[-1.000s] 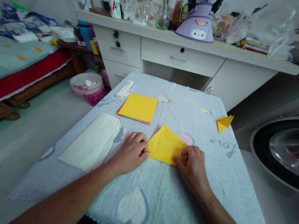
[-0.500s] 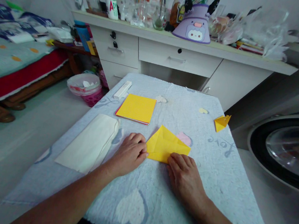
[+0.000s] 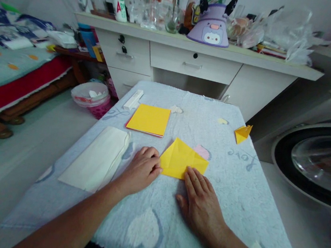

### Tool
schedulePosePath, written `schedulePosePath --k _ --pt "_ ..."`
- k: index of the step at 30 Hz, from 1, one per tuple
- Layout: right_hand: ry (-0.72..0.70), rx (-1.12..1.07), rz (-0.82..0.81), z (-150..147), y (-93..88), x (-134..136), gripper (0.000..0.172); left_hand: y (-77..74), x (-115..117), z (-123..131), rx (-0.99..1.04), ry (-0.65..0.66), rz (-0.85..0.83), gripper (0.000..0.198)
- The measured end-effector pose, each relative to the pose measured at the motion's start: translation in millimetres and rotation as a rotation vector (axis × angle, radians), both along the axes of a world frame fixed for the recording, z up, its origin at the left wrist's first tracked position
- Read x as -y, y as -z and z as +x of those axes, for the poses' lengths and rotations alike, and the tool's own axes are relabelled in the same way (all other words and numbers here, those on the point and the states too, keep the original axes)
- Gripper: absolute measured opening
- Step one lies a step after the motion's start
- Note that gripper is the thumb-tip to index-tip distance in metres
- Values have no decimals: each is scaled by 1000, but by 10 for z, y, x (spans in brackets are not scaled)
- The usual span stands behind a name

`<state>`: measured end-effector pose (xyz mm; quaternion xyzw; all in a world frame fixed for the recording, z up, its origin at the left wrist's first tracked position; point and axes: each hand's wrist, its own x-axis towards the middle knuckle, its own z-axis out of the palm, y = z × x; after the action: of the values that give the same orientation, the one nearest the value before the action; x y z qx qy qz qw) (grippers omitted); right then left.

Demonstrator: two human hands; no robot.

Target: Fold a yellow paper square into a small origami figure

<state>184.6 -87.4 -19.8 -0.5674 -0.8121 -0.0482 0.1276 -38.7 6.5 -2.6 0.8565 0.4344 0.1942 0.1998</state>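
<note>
A folded sheet of yellow paper (image 3: 181, 158) lies on the cloth-covered table, its peak pointing away from me and a straight edge towards me. My left hand (image 3: 146, 166) has its fingers curled closed at the paper's left corner, pinching it. My right hand (image 3: 202, 195) lies flat over the lower right part of the paper, fingers stretched out and thumb apart on the cloth. Behind the folded sheet sits a stack of square paper (image 3: 149, 119) with yellow on top. Over at the right edge rests a small folded yellow paper piece (image 3: 242, 134).
Left of my hands lies a folded white cloth or paper (image 3: 96, 159). A narrow white box (image 3: 133, 99) is near the far left corner. Beyond the table stands a white cabinet (image 3: 195, 61); a pink bin (image 3: 99, 110) is on the floor, a front-loading washing machine (image 3: 324, 159) at right.
My right hand has gone from bent fingers at the paper's near edge to lying flatter, with the thumb spread away. My left hand keeps its place. The view has shifted slightly.
</note>
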Motion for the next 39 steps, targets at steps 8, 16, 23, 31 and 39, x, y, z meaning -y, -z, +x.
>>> schedulePosePath --k 8,16,23,31,39 --pt "9 -19 -35 -17 -16 4 54 21 -13 -9 -12 6 1 10" --pt "5 44 -76 -26 -72 -26 55 27 -11 -10 12 1 0 10" --pt "-31 149 -118 -85 -211 -83 57 29 0 -15 22 -20 6 10" --pt "-36 197 -98 -197 -382 -179 51 19 1 -16 26 -38 29 12" --pt "-163 133 -136 -234 -227 -169 51 45 10 -6 14 -46 55 12"
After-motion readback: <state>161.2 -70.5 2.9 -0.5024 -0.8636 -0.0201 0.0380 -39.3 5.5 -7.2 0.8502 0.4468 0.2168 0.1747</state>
